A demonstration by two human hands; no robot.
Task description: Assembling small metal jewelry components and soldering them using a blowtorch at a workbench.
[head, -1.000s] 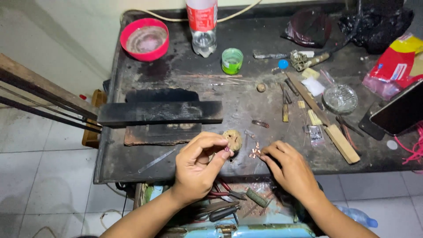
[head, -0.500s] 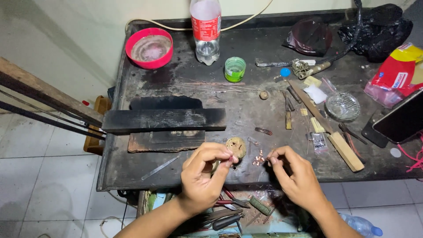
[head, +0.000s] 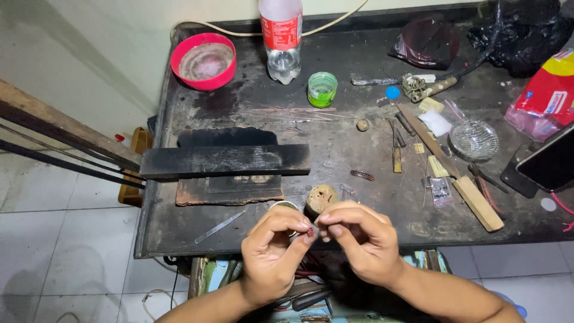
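While two hands meet, left hand (head: 272, 257), right hand (head: 359, 242), both pinching one small red bead (head: 310, 231).

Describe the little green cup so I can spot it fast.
On the dark workbench, look along the far edge to the clear plastic bottle. The green cup stands just right of it, the only bright green thing there, smaller than the red bowl.

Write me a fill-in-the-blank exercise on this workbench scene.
1. Both hands pinch a tiny ____ piece between their fingers.
2. The bowl at the bench's far corner is ____.
3. The small cup beside the bottle is ____.

Missing words: red; pink; green
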